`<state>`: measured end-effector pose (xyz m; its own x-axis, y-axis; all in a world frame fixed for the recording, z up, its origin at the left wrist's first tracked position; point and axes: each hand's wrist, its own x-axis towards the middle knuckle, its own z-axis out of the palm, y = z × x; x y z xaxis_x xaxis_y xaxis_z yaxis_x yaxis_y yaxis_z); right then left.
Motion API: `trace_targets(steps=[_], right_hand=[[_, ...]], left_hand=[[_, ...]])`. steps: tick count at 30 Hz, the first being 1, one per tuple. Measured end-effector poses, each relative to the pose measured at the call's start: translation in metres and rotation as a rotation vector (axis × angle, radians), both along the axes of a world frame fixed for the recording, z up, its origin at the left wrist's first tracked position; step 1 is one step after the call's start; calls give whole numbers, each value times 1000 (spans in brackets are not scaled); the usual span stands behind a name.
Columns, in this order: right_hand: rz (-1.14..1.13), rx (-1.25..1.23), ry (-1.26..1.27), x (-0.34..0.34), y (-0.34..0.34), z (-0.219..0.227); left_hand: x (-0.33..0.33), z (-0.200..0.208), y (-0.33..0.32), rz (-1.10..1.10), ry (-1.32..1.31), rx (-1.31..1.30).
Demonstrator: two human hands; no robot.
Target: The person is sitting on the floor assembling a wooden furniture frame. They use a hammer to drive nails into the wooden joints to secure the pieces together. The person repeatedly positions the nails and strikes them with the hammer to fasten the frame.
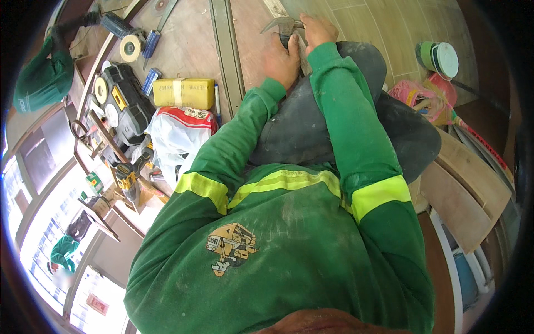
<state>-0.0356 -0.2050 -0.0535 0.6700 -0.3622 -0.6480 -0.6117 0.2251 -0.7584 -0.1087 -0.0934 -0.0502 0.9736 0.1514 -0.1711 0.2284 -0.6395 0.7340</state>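
Observation:
Near the top middle, a claw hammer (pixel 283 23) shows its curved metal claw and a short piece of dark grip. My left hand (pixel 281 60) is wrapped round the hammer's grip just below the head. My right hand (pixel 318 30) is closed at the striking end of the head, its fingertips against or beside the metal; whatever they pinch is hidden. A strip of wood (pixel 275 6) runs off the top edge behind the hammer. Both hands are above my bent leg in dark trousers (pixel 300 131).
Left lie a yellow box (pixel 183 93), a white-and-red plastic bag (pixel 183 136), a black tool case (pixel 129 100), a cordless drill (pixel 127 175) and a tape roll (pixel 130 48). A metal channel (pixel 225 50) crosses the floor. Right are a green-and-white spool (pixel 439 58) and curved wood panels (pixel 461 189). Another person (pixel 44 75) is far left.

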Motion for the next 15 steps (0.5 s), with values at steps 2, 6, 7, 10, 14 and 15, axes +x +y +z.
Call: trace_targets(steps=[2,6,7,10,14,15], right_hand=[[34,-28,-24,-1,-2,-4],[-75,-65,-4,8,13,4],[-60,-83,-25,-2,13,14],[25,-74,-26,1,2,2],[105,-289,21,13,1,-19],[58,-241,3,8,7,-1]], left_hand=[[-1,2,-1,9,-4,-12],[0,0,-1,25,-78,-27],[2,-1,0,28,-55,-13],[1,-5,-1,24,-41,-23],[-3,-10,-2,12,-130,-27],[0,-11,0,11,-138,9]])
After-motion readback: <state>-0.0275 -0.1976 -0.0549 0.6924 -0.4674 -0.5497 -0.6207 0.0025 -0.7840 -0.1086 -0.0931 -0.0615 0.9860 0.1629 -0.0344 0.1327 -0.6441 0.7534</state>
